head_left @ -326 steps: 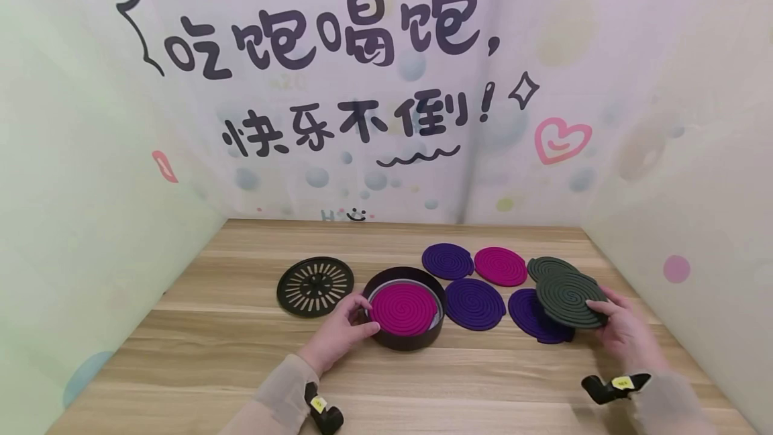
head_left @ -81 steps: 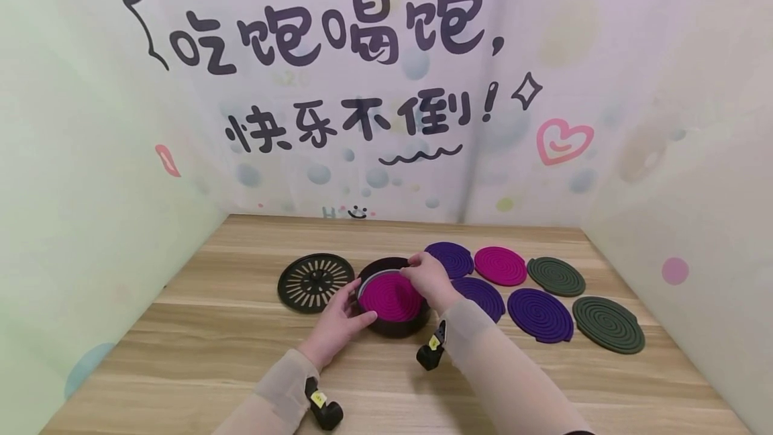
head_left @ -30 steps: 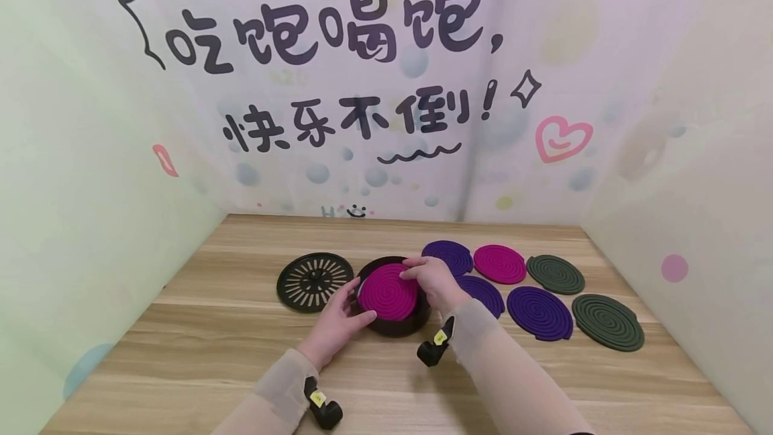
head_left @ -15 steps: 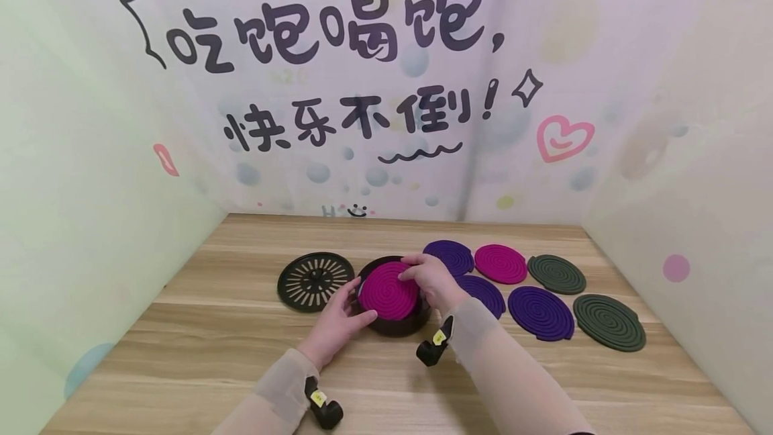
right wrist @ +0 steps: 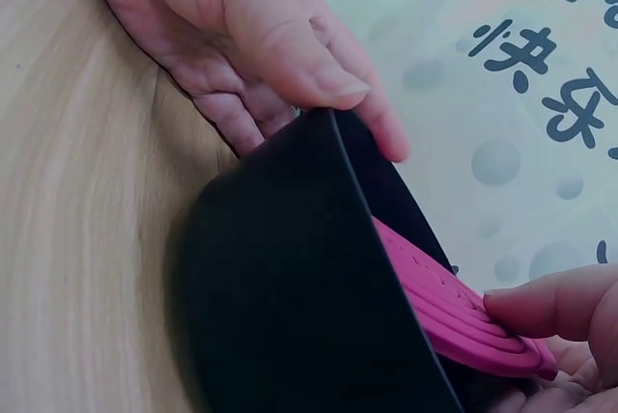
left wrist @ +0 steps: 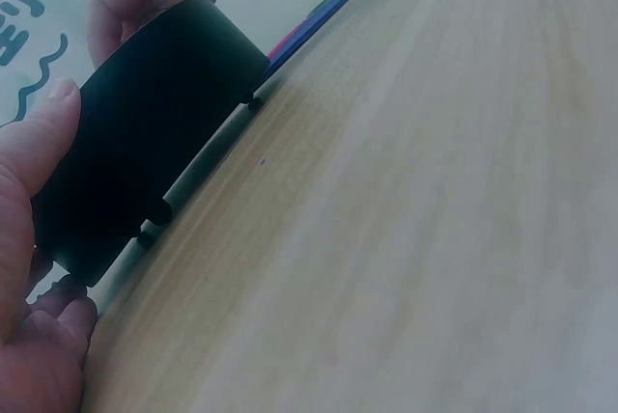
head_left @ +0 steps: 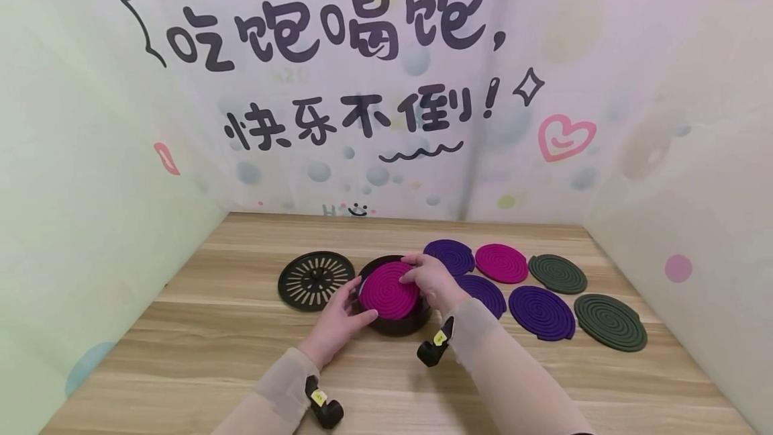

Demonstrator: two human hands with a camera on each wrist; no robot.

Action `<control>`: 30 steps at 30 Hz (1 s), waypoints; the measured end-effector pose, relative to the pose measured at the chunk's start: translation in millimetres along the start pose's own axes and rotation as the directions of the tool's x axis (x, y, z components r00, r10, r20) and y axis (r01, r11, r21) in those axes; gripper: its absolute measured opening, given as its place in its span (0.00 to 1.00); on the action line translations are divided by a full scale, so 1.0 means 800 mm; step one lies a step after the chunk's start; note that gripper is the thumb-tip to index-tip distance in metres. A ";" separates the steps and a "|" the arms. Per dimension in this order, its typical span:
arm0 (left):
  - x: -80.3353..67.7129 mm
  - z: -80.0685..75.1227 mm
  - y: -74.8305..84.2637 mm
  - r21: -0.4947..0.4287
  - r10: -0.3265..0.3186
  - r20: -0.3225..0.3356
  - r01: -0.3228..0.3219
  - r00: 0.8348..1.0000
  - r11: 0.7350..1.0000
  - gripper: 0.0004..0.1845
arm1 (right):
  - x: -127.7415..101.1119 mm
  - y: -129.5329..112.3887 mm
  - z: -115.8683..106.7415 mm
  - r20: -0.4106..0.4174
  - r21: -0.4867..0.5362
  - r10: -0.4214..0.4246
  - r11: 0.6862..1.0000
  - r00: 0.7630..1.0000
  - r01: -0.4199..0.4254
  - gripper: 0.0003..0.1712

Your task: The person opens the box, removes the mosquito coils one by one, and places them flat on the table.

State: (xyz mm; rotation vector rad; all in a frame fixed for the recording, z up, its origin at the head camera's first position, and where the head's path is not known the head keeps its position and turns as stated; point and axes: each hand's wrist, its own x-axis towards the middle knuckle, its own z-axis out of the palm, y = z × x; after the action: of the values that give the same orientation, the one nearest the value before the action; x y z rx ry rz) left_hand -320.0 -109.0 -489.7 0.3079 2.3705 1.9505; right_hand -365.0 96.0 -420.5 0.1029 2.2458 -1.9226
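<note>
A black round holder (head_left: 395, 319) stands on the wooden table (head_left: 241, 354). A magenta spiral coil (head_left: 386, 291) sits in it, tilted, with its far right edge raised. My left hand (head_left: 356, 302) grips the holder's left rim, thumb at the front. In the left wrist view that thumb (left wrist: 39, 172) lies against the holder's wall (left wrist: 145, 143). My right hand (head_left: 415, 272) pinches the coil's right edge. The right wrist view shows the coil (right wrist: 454, 307) rising over the holder's rim (right wrist: 290, 297), with a fingertip (right wrist: 550, 302) on it.
A black slotted lid (head_left: 316, 280) lies left of the holder. To the right lie flat coils: three purple (head_left: 448, 258) (head_left: 486, 295) (head_left: 540, 313), one magenta (head_left: 501, 262), two dark green (head_left: 557, 273) (head_left: 610, 322). Printed walls close in the left, back and right.
Earlier the right hand held a dark green coil at the right; that coil now lies on the table. The magenta coil has tilted up from flat. Over the last second, almost nothing moved.
</note>
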 end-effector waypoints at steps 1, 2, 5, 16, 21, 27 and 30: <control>0.000 0.000 0.000 -0.001 -0.002 -0.001 0.002 1.000 1.000 0.45 | 0.000 0.000 0.000 -0.001 -0.008 0.000 1.000 1.000 0.000 0.30; -0.001 0.000 0.001 -0.002 -0.001 -0.002 0.001 1.000 1.000 0.45 | 0.000 0.000 -0.001 -0.002 -0.013 0.003 1.000 1.000 -0.003 0.29; -0.002 0.000 0.003 -0.008 0.002 -0.006 -0.002 1.000 1.000 0.45 | 0.000 -0.001 -0.002 -0.002 -0.025 0.008 1.000 1.000 -0.008 0.28; -0.001 0.000 0.002 -0.001 0.003 0.000 -0.003 1.000 1.000 0.46 | 0.002 0.000 -0.002 -0.010 -0.018 0.009 1.000 1.000 -0.009 0.28; -0.001 0.000 0.002 -0.002 -0.008 0.001 0.008 1.000 1.000 0.47 | 0.003 0.000 -0.001 -0.018 -0.010 0.006 1.000 1.000 -0.006 0.27; -0.001 0.000 0.002 -0.004 -0.012 0.005 0.012 1.000 1.000 0.46 | 0.003 -0.001 -0.002 -0.043 0.024 0.008 1.000 0.999 -0.007 0.27; -0.001 0.001 0.001 -0.001 -0.012 0.005 0.012 1.000 1.000 0.46 | 0.001 -0.002 -0.003 -0.061 0.054 0.008 0.999 0.998 -0.005 0.28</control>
State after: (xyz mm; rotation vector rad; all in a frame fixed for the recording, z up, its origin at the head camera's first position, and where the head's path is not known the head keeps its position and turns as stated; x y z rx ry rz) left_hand -319.2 -108.6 -488.9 0.2980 2.3621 1.9440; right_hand -366.4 97.8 -418.8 0.1784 2.2290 -2.0031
